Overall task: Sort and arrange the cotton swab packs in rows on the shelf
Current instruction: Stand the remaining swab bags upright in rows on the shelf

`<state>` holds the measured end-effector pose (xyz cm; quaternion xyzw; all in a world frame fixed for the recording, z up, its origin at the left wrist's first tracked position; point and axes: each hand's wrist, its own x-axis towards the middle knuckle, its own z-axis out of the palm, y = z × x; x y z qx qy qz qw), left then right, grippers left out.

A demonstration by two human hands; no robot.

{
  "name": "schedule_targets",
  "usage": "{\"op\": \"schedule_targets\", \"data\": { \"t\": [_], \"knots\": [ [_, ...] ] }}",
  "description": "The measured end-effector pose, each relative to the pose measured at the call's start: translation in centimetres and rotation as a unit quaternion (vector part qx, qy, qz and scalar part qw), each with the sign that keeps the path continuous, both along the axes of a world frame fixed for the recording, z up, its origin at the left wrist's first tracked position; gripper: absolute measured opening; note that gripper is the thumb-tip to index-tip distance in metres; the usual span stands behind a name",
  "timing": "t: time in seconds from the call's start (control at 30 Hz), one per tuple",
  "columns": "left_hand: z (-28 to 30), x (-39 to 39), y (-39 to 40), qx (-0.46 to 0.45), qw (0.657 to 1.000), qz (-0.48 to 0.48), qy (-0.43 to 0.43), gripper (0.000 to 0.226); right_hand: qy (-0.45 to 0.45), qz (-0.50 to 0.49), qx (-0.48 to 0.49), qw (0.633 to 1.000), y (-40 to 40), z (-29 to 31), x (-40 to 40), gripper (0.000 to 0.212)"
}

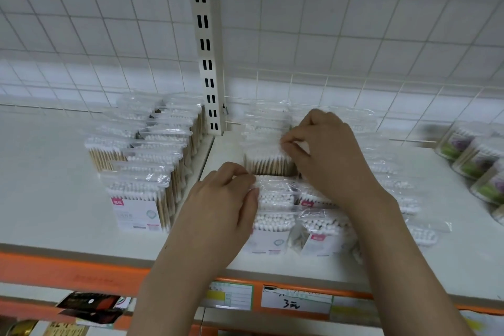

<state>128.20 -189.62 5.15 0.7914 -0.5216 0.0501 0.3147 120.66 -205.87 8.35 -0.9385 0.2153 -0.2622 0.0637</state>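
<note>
round swab tubs (pixel 474 155) far right | price tags (pixel 296 300) (orange rail) | slotted upright (pixel 207 43) | wire grid back (pixel 354 22)

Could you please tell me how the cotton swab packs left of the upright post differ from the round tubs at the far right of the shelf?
The cotton swab packs are flat clear bags showing wooden sticks; the round tubs are clear cylinders with purple and green labels. The packs stand upright in two rows; the tubs lie tilted in one line. Neither hand touches either group. Both sit on the white shelf and show white swab tips.

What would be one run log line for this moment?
left hand: pinches clear plastic cotton swab pack | right hand: pinches pack behind | white shelf: rows unfinished
</note>
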Motion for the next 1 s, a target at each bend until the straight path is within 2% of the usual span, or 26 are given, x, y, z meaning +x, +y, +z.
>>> {"op": "schedule_targets", "data": {
  "t": [0.13,0.47,0.53,0.67,0.9,1.0],
  "knots": [
    [0.0,0.1,0.0,0.002,1.000,-0.006,0.012,0.032,-0.090,-0.020,0.019,0.996,-0.2,0.9,-0.7,0.012],
    [-0.1,0.2,-0.1,-0.007,1.000,-0.013,0.017,0.028,-0.259,0.054,0.235,0.936,1.2,2.0,-2.8,0.016],
    [-0.2,0.3,-0.1,-0.012,1.000,-0.015,0.016,0.022,-0.263,0.046,0.241,0.933,1.2,1.8,-3.0,0.018],
    [-0.3,0.4,-0.2,-0.016,1.000,-0.015,0.018,0.025,-0.233,0.020,0.195,0.953,1.2,0.8,-2.7,0.017],
    [-0.4,0.5,-0.3,-0.015,0.999,-0.016,0.028,0.027,-0.266,0.007,0.188,0.946,1.4,0.3,-2.7,0.012],
    [-0.2,0.4,-0.3,-0.010,0.999,-0.019,0.039,0.029,-0.254,0.002,0.196,0.947,1.4,0.4,-2.5,0.013]
  ]
}}
